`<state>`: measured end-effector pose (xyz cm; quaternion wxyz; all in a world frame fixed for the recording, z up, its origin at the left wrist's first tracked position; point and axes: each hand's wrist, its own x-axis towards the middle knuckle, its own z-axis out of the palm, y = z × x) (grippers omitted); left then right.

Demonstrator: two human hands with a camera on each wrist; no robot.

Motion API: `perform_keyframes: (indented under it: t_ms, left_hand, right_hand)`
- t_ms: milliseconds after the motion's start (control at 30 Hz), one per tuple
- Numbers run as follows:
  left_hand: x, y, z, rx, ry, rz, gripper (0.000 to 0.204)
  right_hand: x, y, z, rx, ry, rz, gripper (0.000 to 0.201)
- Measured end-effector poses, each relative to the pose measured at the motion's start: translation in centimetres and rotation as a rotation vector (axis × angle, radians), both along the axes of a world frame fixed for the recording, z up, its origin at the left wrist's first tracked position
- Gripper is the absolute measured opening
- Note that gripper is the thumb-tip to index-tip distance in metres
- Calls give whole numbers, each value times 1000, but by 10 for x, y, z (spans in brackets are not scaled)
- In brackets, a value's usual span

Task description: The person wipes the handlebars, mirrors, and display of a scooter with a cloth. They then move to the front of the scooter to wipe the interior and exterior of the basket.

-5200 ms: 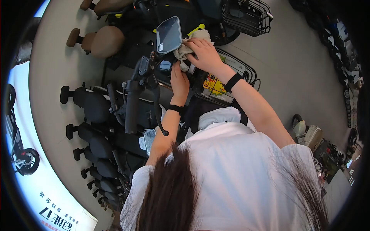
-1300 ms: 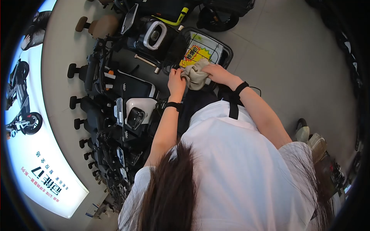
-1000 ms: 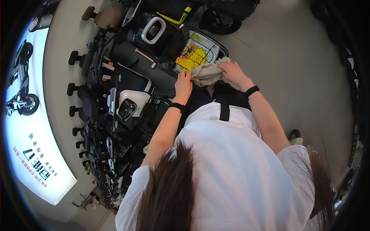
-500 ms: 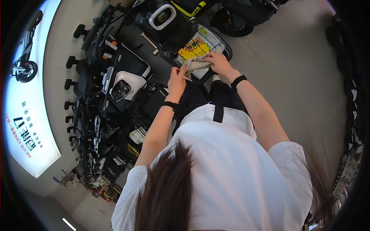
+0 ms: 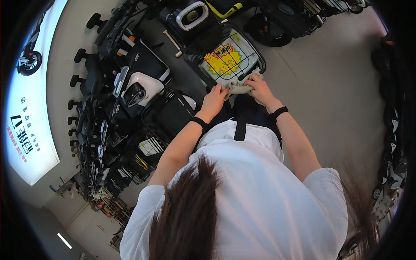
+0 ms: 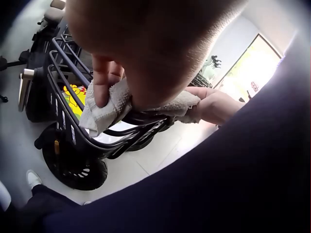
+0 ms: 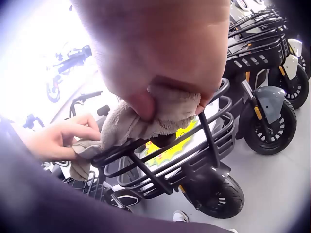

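A crumpled beige towel (image 5: 238, 88) lies along the near rim of a black wire basket (image 5: 262, 60) on the front of an electric bike. My left hand (image 5: 213, 104) pinches its left end, and my right hand (image 5: 261, 92) grips its right end. From the left wrist, the towel (image 6: 108, 112) shows draped over the basket's top bar beneath my fingers. The right wrist view shows the towel (image 7: 175, 110) bunched under my right thumb against the rim. Inside the basket sits a yellow and red price sign (image 5: 223, 61) on a white sheet.
The bike's headlight (image 5: 193, 16) is just beyond the basket. A row of parked bikes runs down the left, including one with a white front panel (image 5: 145, 89). Another bike's front wheel (image 5: 269, 30) stands at upper right. Grey floor (image 5: 329, 95) extends to the right.
Both hands and the towel have moved from the mirror and headlight area to the basket. In the last half second they have shifted from over the basket to its near rim.
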<state>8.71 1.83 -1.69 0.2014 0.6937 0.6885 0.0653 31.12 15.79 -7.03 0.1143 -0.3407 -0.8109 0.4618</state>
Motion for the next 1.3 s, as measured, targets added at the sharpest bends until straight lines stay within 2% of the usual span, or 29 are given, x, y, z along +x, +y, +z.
perform_keyframes:
  t_ms: [133,233,300,333,400,433,500,567,633,700,767,867,933,1033,1167,1300]
  left_hand:
    - [-4,-1,-1,3,18,-56,54]
    - [-5,3,14,-15,-43,-46,46]
    - [-4,10,33,-83,-142,-61,50]
    - [-3,17,41,-84,-143,-59,50]
    - [1,31,54,13,-120,-1,58]
    - [3,39,56,7,-126,-8,58]
    - [8,60,58,255,-51,-37,66]
    - [15,75,53,258,-36,-40,66]
    - [17,82,32,311,10,-46,65]
    - [18,71,5,269,8,-73,70]
    - [22,59,-5,133,69,-55,77]
    - [30,50,-2,96,87,-56,81]
    - [33,44,2,46,44,-80,81]
    - [35,37,5,-19,23,-136,80]
    - [31,33,-6,-27,-8,-218,79]
    - [13,32,0,-42,-23,-260,72]
  right_hand:
    - [3,1,5,32,76,20,38]
    - [8,6,14,37,-45,65,37]
    - [14,12,21,206,-53,-71,38]
    - [17,19,24,205,-53,-69,38]
    - [22,36,27,250,36,-402,42]
    - [22,42,32,246,29,-409,42]
    - [20,58,36,226,132,-500,45]
    - [13,70,16,229,135,-515,44]
    - [8,70,-16,231,140,-524,42]
    - [6,64,-47,313,36,-506,36]
    - [2,62,-45,271,19,-532,31]
    - [4,53,-49,169,5,-602,26]
    - [7,40,-55,-96,80,-693,24]
    - [6,34,-66,-217,129,-695,24]
    - [3,21,-56,-160,31,-624,26]
    - [-2,6,-46,-198,52,-428,33]
